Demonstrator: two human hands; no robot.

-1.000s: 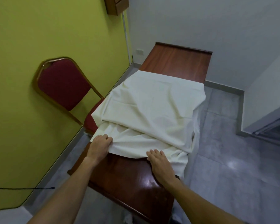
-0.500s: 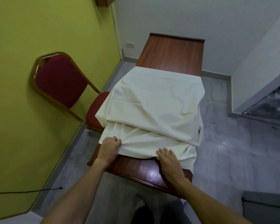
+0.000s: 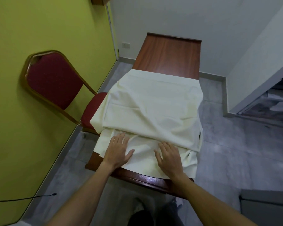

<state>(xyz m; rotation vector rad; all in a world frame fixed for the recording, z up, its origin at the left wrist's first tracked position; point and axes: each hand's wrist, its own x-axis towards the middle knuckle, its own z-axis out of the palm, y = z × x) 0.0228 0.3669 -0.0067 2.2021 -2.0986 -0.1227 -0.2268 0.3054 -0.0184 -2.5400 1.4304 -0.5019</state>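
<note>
A cream cloth lies folded over the near half of a long brown wooden table. Its upper layer ends in a diagonal edge, and a lower layer sticks out toward me and hangs over the table's left and right sides. My left hand rests flat on that lower layer near the left side, fingers spread. My right hand presses flat on the same layer further right, fingers straight. Neither hand holds the cloth.
A red padded chair with a gold frame stands left of the table against the yellow-green wall. A black cable runs along the floor at the lower left. White cabinets stand at the right. Grey tiled floor surrounds the table.
Both hands let go of the cloth's near edge and now lie flat on it, further forward. The near edge has come closer to the table's front edge. The camera rose and pulled back.
</note>
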